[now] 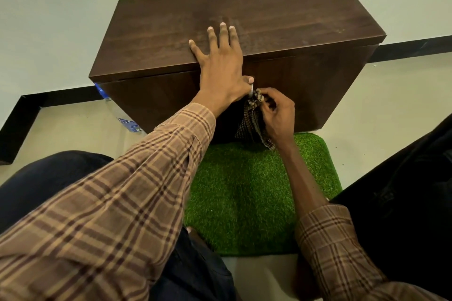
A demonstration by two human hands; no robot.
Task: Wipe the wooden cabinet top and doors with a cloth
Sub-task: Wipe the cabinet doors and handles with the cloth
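Note:
A dark brown wooden cabinet stands on the floor against the wall. My left hand lies flat on the front edge of its top, fingers spread and straight, thumb hanging over the front by a small metal handle. Just below, my right hand grips a bunched checked brown cloth against the cabinet front near the handle. The cloth hangs down toward the floor. Part of the doors is hidden behind my arms.
A green artificial-grass mat lies on the floor in front of the cabinet. A clear plastic bottle lies at the cabinet's left side. A black skirting strip runs along the wall. My knees in dark trousers flank the mat.

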